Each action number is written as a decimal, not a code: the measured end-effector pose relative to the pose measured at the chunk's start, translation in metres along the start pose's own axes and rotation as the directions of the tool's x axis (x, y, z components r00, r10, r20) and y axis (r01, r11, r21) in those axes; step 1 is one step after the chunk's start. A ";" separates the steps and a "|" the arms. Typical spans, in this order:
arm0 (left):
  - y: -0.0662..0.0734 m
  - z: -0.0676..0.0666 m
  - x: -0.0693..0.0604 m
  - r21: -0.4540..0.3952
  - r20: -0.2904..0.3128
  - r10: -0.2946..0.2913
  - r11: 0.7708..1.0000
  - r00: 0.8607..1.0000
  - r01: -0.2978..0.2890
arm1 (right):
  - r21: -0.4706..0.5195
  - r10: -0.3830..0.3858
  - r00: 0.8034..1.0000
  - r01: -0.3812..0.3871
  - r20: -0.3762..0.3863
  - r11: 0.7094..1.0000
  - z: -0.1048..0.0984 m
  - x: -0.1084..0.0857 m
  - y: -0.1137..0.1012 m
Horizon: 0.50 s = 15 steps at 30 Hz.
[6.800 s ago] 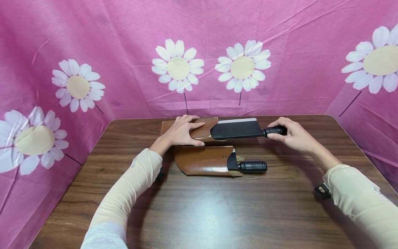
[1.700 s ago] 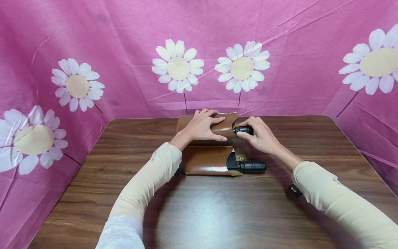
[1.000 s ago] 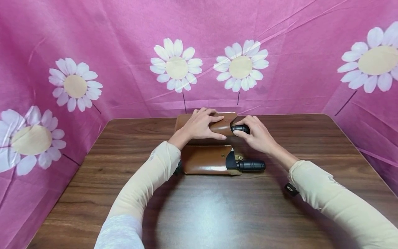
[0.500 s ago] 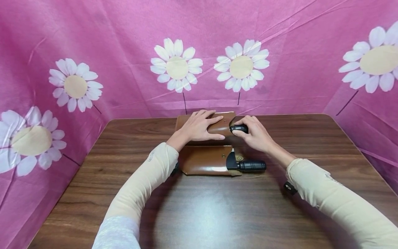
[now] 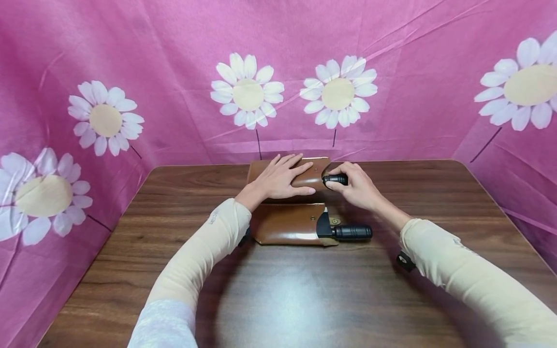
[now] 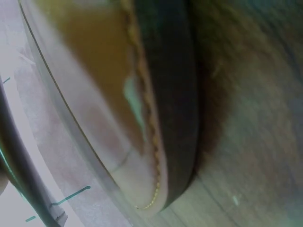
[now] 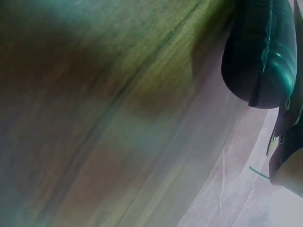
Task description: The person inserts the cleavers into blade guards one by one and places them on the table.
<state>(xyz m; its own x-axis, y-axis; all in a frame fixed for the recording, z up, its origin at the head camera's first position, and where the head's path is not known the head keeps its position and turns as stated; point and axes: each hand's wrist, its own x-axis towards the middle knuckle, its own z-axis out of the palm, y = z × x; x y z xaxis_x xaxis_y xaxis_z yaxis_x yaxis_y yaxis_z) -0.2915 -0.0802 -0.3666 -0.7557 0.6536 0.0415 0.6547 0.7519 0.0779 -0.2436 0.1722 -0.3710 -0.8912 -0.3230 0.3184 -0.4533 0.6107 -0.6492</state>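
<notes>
Two cleavers in brown leather sheaths lie one behind the other in the head view. My left hand (image 5: pixel 280 179) rests with spread fingers on the rear sheath (image 5: pixel 312 180). My right hand (image 5: pixel 359 187) pinches the black handle (image 5: pixel 334 180) of the rear cleaver, whose blade is hidden inside the sheath. Nearer me lies the front sheath (image 5: pixel 287 224), with a strip of dark blade and a black handle (image 5: pixel 353 232) sticking out to the right. A stitched leather edge (image 6: pixel 154 182) fills the left wrist view. A black handle (image 7: pixel 260 56) shows large in the right wrist view.
The wood-grain table (image 5: pixel 287 295) carries both sheaths near its back edge. A pink cloth (image 5: pixel 296 29) with white daisies hangs behind and at the sides. A snap strap (image 5: pixel 334 221) lies beside the front handle.
Since the earliest frame, the rear cleaver's blade has slid left into its sheath, my right hand moving with it. The rear sheath and my left hand shifted right. The last second shows little movement.
</notes>
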 end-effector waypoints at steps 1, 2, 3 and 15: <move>0.000 0.000 0.000 -0.005 0.005 -0.001 1.000 1.000 0.002 | 0.006 0.011 1.000 -0.011 0.004 1.000 0.000 0.001 0.001; 0.000 0.001 0.001 -0.008 0.008 -0.004 1.000 1.000 0.004 | 0.011 0.020 1.000 -0.020 0.009 1.000 0.001 0.001 0.001; 0.000 0.001 0.001 -0.012 0.018 -0.010 1.000 1.000 0.010 | 0.019 0.027 1.000 -0.027 0.014 0.999 0.001 0.002 0.002; 0.000 0.011 0.009 -0.031 0.113 -0.042 0.998 0.993 0.046 | 0.111 0.120 0.990 -0.127 0.068 0.986 0.005 0.006 0.015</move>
<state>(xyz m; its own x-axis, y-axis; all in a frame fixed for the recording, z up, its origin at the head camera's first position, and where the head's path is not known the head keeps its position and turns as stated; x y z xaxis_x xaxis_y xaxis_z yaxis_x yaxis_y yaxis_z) -0.2976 -0.0736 -0.3771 -0.7753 0.6272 -0.0750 0.6186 0.7779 0.1103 -0.2559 0.1761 -0.3823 -0.9359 -0.2964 0.1906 -0.3323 0.5625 -0.7570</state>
